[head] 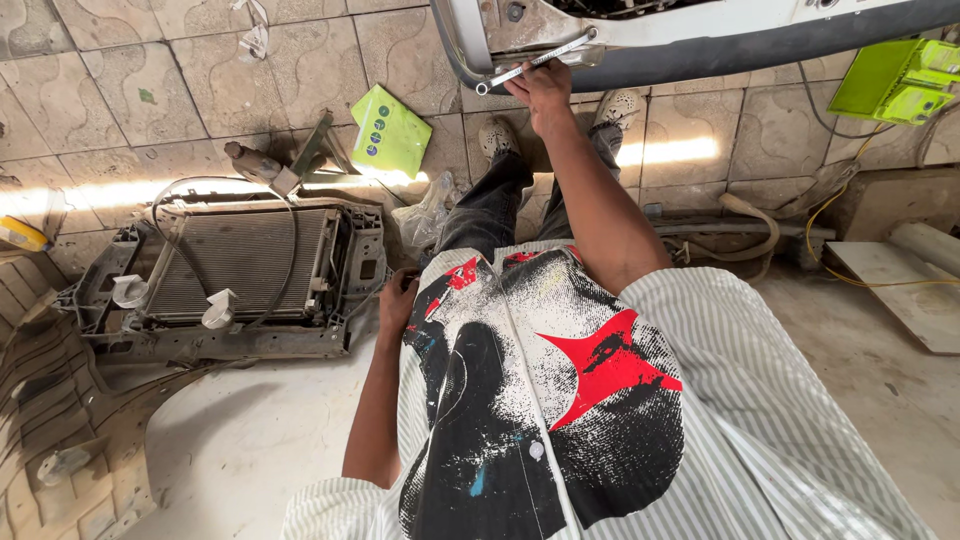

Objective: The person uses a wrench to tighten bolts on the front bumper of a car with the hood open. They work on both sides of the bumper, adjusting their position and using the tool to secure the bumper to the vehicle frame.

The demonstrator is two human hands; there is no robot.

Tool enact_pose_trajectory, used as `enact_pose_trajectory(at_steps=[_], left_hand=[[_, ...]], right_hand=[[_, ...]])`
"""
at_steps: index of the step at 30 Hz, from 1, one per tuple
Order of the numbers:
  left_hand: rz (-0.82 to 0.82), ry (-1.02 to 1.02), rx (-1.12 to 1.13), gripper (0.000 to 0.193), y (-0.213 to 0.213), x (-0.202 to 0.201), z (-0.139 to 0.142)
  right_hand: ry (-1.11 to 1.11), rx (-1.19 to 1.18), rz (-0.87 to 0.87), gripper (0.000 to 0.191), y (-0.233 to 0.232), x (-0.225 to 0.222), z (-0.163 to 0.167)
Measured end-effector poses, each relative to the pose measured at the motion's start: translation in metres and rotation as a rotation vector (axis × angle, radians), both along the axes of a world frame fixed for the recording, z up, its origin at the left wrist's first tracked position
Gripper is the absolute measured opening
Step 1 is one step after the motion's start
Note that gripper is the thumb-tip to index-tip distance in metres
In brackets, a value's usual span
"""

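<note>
**A hand holds a wrench up at the car**

The person looks down at their own body. The right hand (542, 92) is near the top middle of the frame. Its grip is closed tight around a long silver wrench (535, 63). The wrench slants up to the right, and its far end sits against the white car part (640, 25) that runs along the top edge. A dark rubber strip (760, 52) runs under that white part.

The left hand (397, 298) is lower, left of the middle. It rests against the front of the shirt (540, 390), which is white, black and red. Its fingers are curled in, but I cannot tell if it holds anything.

Below the right hand, the person's dark trousers (492, 205) and two pale shoes (497, 135) show on the tiled floor (120, 90).

On the left side of the frame a car radiator (235, 265) lies flat on the floor in a black frame. A thin hose loops over it. A green packet (390, 132) lies on the tiles above it, near the left shoe. A clear plastic bag (428, 215) lies just beside the leg.

In the upper right corner is a bright green box (895, 78). A yellow cable (850, 260) curls on the floor under it.
</note>
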State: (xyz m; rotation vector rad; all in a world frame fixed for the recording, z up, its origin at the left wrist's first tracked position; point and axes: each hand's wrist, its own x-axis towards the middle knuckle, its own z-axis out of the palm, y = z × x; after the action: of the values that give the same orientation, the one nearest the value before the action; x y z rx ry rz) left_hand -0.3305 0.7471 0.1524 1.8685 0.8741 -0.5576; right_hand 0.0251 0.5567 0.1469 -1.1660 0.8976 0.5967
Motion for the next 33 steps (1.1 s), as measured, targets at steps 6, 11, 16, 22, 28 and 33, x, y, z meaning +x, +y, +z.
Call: enact_pose_trajectory(at_steps=[6, 11, 16, 22, 28, 33], left_hand=[[-0.015, 0.005, 0.033, 0.029, -0.003, -0.002, 0.0], [-0.006, 0.015, 0.066, 0.029, -0.005, -0.008, 0.001], [0.029, -0.013, 0.047, 0.028, -0.005, -0.015, 0.004], [0.066, -0.014, 0.008, 0.028, -0.006, -0.019, 0.006], [0.0, -0.027, 0.085, 0.028, -0.007, -0.02, 0.006], [0.057, 0.03, 0.035, 0.029, -0.006, -0.018, 0.006]], right_hand=[[0.004, 0.005, 0.006, 0.008, 0.0, 0.002, -0.001], [0.104, 0.046, -0.146, 0.007, 0.005, 0.009, -0.001], [0.095, 0.197, -0.297, 0.009, 0.014, 0.023, -0.004], [0.076, 0.141, -0.185, 0.008, 0.011, 0.016, -0.007], [-0.049, 0.194, -0.209, 0.014, 0.016, 0.005, -0.016], [-0.044, 0.127, -0.078, 0.017, 0.007, 0.007, -0.017]])
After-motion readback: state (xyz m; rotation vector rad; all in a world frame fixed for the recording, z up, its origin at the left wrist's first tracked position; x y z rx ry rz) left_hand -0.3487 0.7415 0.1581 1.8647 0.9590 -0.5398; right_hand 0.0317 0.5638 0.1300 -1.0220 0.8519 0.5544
